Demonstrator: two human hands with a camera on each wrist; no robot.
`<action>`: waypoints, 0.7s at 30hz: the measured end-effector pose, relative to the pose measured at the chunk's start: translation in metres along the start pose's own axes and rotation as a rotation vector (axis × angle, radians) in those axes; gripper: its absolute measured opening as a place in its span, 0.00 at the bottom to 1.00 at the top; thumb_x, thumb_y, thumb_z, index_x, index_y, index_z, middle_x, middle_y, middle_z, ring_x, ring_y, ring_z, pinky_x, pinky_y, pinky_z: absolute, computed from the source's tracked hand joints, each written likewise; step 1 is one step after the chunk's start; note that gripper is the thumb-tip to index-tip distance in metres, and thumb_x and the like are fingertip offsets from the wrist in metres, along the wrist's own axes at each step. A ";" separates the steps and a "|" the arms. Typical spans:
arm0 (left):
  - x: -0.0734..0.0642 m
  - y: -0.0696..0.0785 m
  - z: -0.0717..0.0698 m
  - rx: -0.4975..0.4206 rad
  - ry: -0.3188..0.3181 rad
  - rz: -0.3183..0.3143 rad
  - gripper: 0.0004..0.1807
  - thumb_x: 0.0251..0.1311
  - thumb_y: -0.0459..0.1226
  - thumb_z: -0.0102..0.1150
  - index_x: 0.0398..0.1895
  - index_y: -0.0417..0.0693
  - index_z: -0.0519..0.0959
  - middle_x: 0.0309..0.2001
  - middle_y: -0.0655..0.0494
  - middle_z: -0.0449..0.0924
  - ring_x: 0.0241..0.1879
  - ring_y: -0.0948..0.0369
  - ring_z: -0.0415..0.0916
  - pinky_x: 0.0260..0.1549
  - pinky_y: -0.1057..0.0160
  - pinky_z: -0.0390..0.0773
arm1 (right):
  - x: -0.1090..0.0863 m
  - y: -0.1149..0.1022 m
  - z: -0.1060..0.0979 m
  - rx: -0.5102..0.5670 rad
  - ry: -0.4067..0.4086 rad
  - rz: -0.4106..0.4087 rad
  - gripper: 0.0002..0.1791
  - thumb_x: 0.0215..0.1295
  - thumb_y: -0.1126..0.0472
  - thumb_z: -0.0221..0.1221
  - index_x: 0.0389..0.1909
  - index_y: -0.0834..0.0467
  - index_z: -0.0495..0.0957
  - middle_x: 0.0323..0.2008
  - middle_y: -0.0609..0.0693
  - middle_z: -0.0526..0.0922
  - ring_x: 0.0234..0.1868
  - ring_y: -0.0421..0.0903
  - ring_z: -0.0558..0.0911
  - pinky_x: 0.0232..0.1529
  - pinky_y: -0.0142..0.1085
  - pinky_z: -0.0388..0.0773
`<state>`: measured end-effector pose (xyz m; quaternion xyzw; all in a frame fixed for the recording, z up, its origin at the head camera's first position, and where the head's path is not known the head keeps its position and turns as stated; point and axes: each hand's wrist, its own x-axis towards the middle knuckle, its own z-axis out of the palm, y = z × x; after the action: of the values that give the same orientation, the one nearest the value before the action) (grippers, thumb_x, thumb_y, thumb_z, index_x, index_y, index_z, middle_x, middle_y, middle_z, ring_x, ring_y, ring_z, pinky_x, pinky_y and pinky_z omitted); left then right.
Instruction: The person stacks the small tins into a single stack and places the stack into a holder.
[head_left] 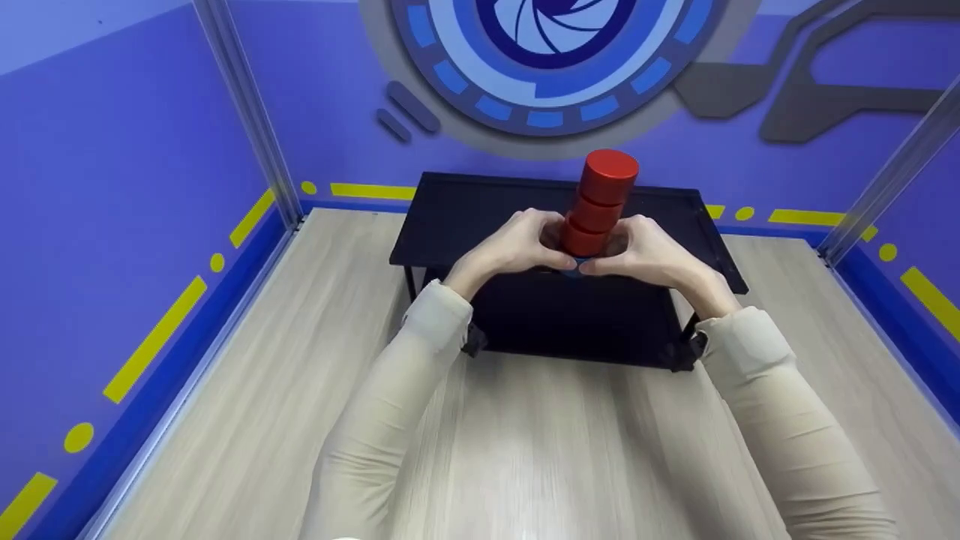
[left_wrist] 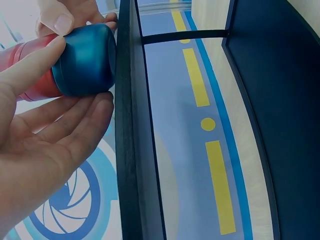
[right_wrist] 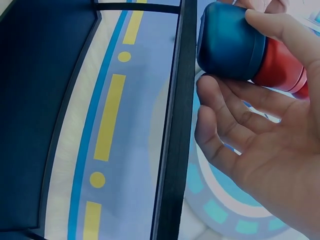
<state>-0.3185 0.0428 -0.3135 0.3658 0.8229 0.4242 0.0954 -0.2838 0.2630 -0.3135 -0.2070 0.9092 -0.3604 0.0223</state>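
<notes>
A stack of red cylinders (head_left: 609,178) rises from a blue cylinder (left_wrist: 86,62) at its base, near the front edge of a low black two-tier shelf (head_left: 480,214). From the left side my left hand (head_left: 523,244) holds the blue cylinder, thumb across its upper rim and fingers along its far side. My right hand (head_left: 643,251) grips the same cylinder from the right, thumb in front. The thumbs nearly meet in the head view, where most of the blue cylinder is hidden. Both wrist views show its base right at the shelf top; firm contact is hard to tell.
The shelf's lower tier (head_left: 562,319) lies beneath my hands, with a dark leg at each side. Wood-look flooring (head_left: 525,450) surrounds it. Blue printed panels (head_left: 112,187) with metal posts stand to the left, right and behind.
</notes>
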 end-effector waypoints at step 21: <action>0.012 -0.007 0.008 0.045 0.125 -0.069 0.26 0.56 0.35 0.66 0.59 0.41 0.75 0.50 0.48 0.83 0.48 0.58 0.81 0.49 0.65 0.78 | 0.017 0.016 0.005 -0.039 0.097 0.027 0.23 0.53 0.50 0.69 0.46 0.60 0.82 0.35 0.57 0.87 0.28 0.36 0.81 0.32 0.28 0.75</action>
<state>-0.3268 0.0534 -0.3220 0.3122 0.8487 0.4239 0.0502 -0.3045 0.2637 -0.3260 -0.1774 0.9188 -0.3520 -0.0212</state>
